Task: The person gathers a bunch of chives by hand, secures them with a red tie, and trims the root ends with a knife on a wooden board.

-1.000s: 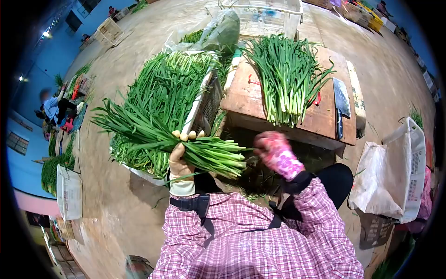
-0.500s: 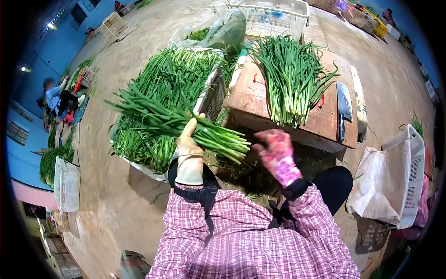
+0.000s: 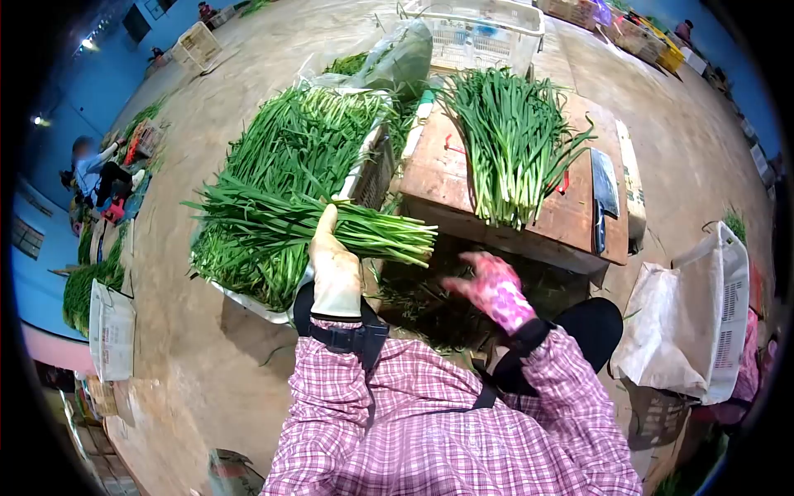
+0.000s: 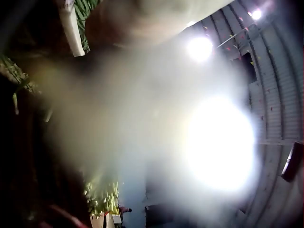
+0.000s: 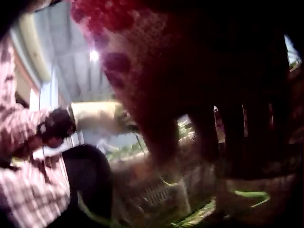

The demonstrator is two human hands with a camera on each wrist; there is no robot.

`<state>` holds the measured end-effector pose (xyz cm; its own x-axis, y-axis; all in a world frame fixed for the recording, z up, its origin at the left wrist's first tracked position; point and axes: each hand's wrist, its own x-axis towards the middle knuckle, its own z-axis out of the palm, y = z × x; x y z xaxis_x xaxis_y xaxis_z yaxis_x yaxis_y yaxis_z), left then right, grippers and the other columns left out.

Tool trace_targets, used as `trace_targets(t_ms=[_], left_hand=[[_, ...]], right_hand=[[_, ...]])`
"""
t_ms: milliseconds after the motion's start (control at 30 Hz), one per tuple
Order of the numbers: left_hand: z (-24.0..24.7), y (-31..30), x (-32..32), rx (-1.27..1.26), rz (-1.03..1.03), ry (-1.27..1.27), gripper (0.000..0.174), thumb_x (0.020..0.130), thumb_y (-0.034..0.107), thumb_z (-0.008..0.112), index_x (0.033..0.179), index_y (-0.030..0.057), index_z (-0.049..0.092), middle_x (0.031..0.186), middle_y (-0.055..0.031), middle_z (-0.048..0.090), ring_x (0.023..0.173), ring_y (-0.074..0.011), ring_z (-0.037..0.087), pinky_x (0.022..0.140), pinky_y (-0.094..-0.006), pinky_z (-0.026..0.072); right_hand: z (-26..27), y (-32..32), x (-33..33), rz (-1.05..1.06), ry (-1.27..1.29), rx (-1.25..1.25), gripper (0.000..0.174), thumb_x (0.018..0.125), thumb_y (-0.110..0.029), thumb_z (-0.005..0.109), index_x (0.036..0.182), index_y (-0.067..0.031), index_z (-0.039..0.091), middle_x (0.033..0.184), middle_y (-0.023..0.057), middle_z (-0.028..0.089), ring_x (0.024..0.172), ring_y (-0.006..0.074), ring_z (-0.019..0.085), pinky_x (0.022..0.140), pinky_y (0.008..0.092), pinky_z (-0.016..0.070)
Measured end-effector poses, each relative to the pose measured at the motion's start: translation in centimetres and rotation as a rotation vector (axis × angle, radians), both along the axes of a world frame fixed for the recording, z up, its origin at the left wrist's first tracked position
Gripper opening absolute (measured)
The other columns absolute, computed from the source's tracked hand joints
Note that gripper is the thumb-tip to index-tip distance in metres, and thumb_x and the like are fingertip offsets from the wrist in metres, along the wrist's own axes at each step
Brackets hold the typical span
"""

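- Change, right hand (image 3: 495, 291): half a second ago it was at the cut ends of the bunch (image 3: 273, 217). It now sits lower and clear of them, above the dark trimmings (image 3: 430, 310) on the floor.
- Change, bunch: a second ago it sloped down to the right. It now lies nearly level and closer to the crate (image 3: 376, 178).
- Meaning: only one hand now holds the bunch, and its cut ends are free and untouched.
- Left hand (image 3: 335, 273): in a pale glove and seen from the back, it is closed round the bunch near the stalk end, with one digit lying up across the stalks. The left wrist view is lost in glare and adds nothing.
- Right hand, grip: in a pink glove, its fingers are spread and hold nothing. The right wrist view also shows the fingers hanging apart.
- Axis: the long axis of the bunch runs left to right across the head view. The pale cut ends point right towards the table (image 3: 434, 174), and the leaf tips fan out to the left over the crate.
- Position: the bunch is held in the air in front of the person, between the crate and the table, apart from the pile (image 3: 509, 140) and cleaver (image 3: 605, 186) on the table.
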<state>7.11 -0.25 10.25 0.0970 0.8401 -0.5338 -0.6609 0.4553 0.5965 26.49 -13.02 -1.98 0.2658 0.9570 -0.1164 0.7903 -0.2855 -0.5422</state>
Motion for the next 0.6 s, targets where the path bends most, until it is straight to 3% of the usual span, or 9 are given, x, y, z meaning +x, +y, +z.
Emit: trace_targets(t_ms=[33, 67, 133, 267, 367, 433, 500, 533, 600], left_hand=[[-1.2, 0.2, 0.3, 0.012, 0.005, 0.012, 0.036, 0.102, 0.024, 0.054, 0.133, 0.0055, 0.055, 0.090, -0.0008, 0.062, 0.065, -0.0130, 0.051, 0.062, -0.0270, 0.0469], [-4.1, 0.9, 0.2, 0.050, 0.008, 0.008, 0.034, 0.100, 0.027, 0.057, 0.127, 0.0063, 0.058, 0.097, -0.0033, 0.064, 0.075, -0.0175, 0.056, 0.071, -0.0330, 0.0489], [-6.1, 1.3, 0.2, 0.107, 0.014, -0.010, 0.031, 0.096, 0.033, 0.064, 0.115, 0.0080, 0.066, 0.110, -0.0083, 0.067, 0.096, -0.0265, 0.064, 0.089, -0.0448, 0.0531], [-5.5, 1.9, -1.7, 0.118, -0.015, -0.123, 0.030, 0.097, 0.032, 0.062, 0.113, 0.0075, 0.067, 0.108, -0.0087, 0.069, 0.092, -0.0278, 0.066, 0.088, -0.0454, 0.0550], [-5.8, 1.1, -1.7, 0.237, -0.013, -0.093, 0.029, 0.097, 0.030, 0.062, 0.116, 0.0080, 0.067, 0.107, -0.0081, 0.070, 0.091, -0.0258, 0.067, 0.087, -0.0445, 0.0556], [-6.0, 1.3, -0.8, 0.269, -0.032, -0.167, 0.029, 0.098, 0.028, 0.062, 0.118, 0.0076, 0.067, 0.105, -0.0078, 0.070, 0.090, -0.0253, 0.067, 0.085, -0.0443, 0.0560], [-5.2, 0.1, -0.2, 0.275, -0.007, -0.129, 0.029, 0.098, 0.026, 0.061, 0.120, 0.0076, 0.067, 0.104, -0.0064, 0.070, 0.089, -0.0243, 0.067, 0.084, -0.0427, 0.0563], [-5.1, -0.1, -0.1, 0.274, -0.019, -0.132, 0.029, 0.098, 0.026, 0.061, 0.120, 0.0077, 0.067, 0.104, -0.0060, 0.070, 0.089, -0.0240, 0.067, 0.084, -0.0423, 0.0563], [-5.2, -0.1, -0.1, 0.260, -0.015, -0.152, 0.027, 0.098, 0.026, 0.062, 0.118, 0.0097, 0.067, 0.106, -0.0050, 0.070, 0.091, -0.0219, 0.067, 0.085, -0.0408, 0.0569]], right_hand=[[2.3, 1.0, -1.7, -0.165, 0.206, 0.149, 0.049, 0.083, -0.050, 0.072, 0.107, -0.0078, 0.075, 0.107, 0.0142, 0.073, 0.104, 0.0312, 0.068, 0.090, 0.0459, 0.0519], [3.2, 2.4, -2.3, -0.240, 0.484, 0.014, 0.051, 0.084, -0.052, 0.073, 0.094, -0.0020, 0.073, 0.097, 0.0163, 0.073, 0.095, 0.0350, 0.068, 0.083, 0.0461, 0.0526], [2.1, 3.5, -2.2, -0.190, 0.525, 0.001, 0.044, 0.085, -0.041, 0.076, 0.090, 0.0021, 0.071, 0.078, 0.0124, 0.071, 0.073, 0.0290, 0.067, 0.068, 0.0394, 0.0513], [-1.5, 1.9, 0.2, -0.462, 0.882, 0.193, 0.022, 0.091, -0.021, 0.073, 0.086, 0.0003, 0.072, 0.069, 0.0034, 0.068, 0.065, 0.0104, 0.061, 0.060, 0.0293, 0.0496], [0.9, 1.6, -1.1, -0.116, 0.387, 0.691, 0.011, 0.088, -0.016, 0.072, 0.095, -0.0072, 0.075, 0.086, 0.0087, 0.071, 0.081, 0.0227, 0.066, 0.077, 0.0358, 0.0528], [2.0, 2.3, -2.4, -0.056, 0.120, 0.549, 0.023, 0.083, -0.026, 0.077, 0.098, -0.0081, 0.075, 0.101, 0.0103, 0.069, 0.102, 0.0295, 0.062, 0.091, 0.0399, 0.0484], [1.2, 3.0, -2.9, -0.107, 0.089, 0.448, 0.028, 0.081, -0.021, 0.080, 0.104, -0.0054, 0.074, 0.095, 0.0104, 0.065, 0.095, 0.0270, 0.065, 0.084, 0.0368, 0.0515], [-0.1, 3.8, -2.9, -0.178, 0.479, 0.384, 0.034, 0.080, -0.027, 0.081, 0.105, -0.0053, 0.074, 0.100, 0.0122, 0.068, 0.099, 0.0292, 0.063, 0.088, 0.0382, 0.0496], [-0.8, 3.0, -2.6, -0.167, 0.589, 0.362, 0.032, 0.080, -0.022, 0.080, 0.105, -0.0036, 0.074, 0.094, 0.0117, 0.070, 0.091, 0.0256, 0.065, 0.083, 0.0358, 0.0510]])
